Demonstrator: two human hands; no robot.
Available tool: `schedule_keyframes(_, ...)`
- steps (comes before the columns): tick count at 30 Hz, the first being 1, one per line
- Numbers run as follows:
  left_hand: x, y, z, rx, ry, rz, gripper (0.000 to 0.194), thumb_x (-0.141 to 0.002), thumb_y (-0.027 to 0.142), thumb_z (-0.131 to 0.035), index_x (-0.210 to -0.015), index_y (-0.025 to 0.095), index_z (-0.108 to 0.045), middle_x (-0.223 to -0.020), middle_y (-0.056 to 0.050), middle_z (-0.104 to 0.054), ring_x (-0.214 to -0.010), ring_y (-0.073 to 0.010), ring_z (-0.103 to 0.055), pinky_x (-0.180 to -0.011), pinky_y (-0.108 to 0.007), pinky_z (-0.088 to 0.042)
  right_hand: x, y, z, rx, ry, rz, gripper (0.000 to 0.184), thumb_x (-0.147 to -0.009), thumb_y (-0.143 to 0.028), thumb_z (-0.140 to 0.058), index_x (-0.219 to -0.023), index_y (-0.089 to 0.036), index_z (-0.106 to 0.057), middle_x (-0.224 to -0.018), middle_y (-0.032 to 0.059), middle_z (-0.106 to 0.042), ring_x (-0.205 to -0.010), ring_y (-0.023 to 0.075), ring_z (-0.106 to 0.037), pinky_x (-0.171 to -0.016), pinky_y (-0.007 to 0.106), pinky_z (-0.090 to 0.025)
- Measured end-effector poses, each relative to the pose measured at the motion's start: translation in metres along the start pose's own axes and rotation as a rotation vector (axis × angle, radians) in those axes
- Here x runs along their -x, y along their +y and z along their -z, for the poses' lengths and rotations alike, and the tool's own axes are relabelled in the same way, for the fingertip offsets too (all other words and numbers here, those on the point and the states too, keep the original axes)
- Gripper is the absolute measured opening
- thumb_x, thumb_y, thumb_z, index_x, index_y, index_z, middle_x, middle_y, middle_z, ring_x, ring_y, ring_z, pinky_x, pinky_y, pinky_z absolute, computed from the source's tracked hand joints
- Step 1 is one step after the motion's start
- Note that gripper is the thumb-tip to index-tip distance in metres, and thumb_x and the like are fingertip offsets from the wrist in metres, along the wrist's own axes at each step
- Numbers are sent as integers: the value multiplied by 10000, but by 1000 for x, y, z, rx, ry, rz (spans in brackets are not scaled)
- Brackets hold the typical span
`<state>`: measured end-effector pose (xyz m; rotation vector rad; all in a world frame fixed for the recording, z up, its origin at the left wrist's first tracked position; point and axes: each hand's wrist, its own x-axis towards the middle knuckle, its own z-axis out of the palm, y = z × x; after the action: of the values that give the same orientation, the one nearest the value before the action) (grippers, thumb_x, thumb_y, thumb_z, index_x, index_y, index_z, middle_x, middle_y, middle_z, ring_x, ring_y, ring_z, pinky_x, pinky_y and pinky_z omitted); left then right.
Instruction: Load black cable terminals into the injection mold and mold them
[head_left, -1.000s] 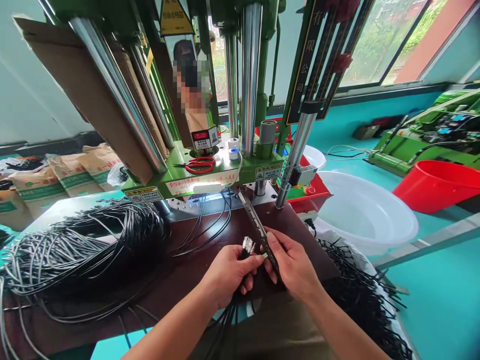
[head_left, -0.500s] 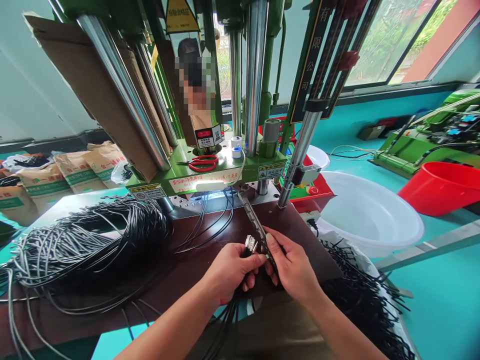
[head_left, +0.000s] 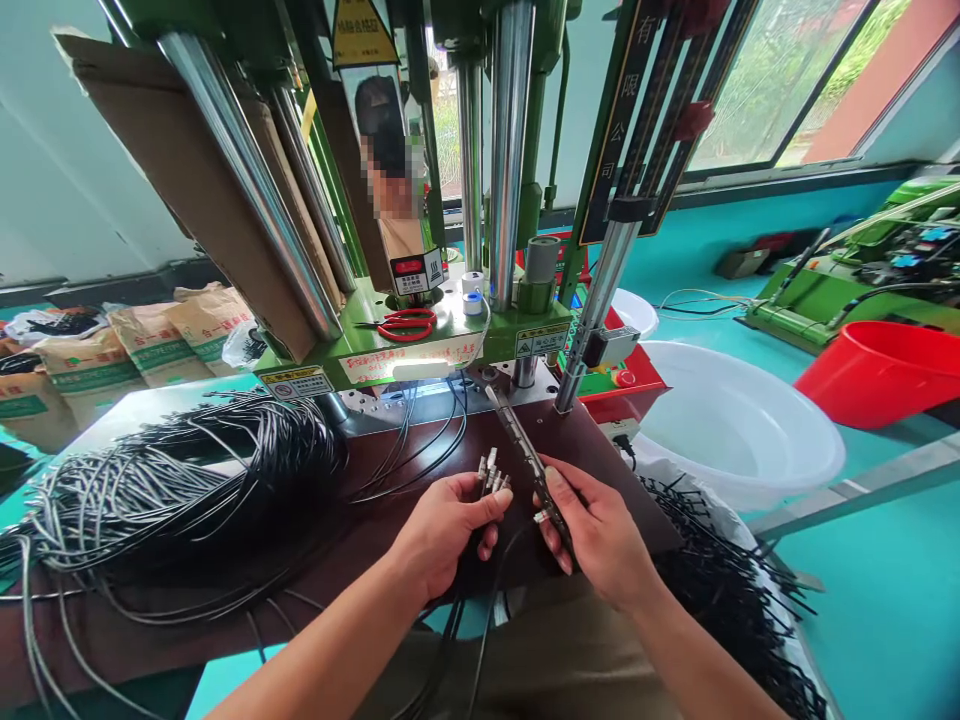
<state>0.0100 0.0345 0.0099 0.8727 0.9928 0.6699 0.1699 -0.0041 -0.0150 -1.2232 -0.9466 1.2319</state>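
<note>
Your left hand (head_left: pixel 459 525) is drawing back from the dark bar (head_left: pixel 517 435), its fingers clamping the connector bundle (head_left: pixel 492 478) at lower centre. Your right hand (head_left: pixel 600 530) is pinching the bar, just right; one cable (head_left: pixel 500 572) is now trailing nearby, apparently parted from the bundle.

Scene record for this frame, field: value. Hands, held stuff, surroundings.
left hand: holding black cables by their metal-tipped ends
right hand: gripping a dark notched bar
bar direction: slants away from the right hand toward the green machine
single metal cable end: at the right hand; whether gripped is unclear
hand spacing: apart, over the near part of the brown tabletop
left of hands: large pile of black cables on the tabletop
on machine: red-handled tool
right background: white basin, red bucket
</note>
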Motion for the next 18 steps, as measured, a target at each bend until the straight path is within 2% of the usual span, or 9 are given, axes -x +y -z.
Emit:
schedule_keyframes(6,-2,-4,-7,-67,-85,27,291,-695,330,-732,-757,163,-502,-533,80,-410,-375,-16,-286,-314,-152,-164,-1,-3,-1,75,-58,3,535,-890,-516,-486,-1289,-163,-534,-455,-62,-462,-337,78,-389,-277,174,-357)
schedule_keyframes(18,-5,-3,-7,-97,-118,41,295,-697,373,-719,-726,156,-520,-520,76,-416,-375,-21,-292,-315,-158,-180,0,0,0,188,-81,10,546,-896,-524,-462,-1314,-176,-520,-452,-58,-485,-332,85,-405,-291,185,-373)
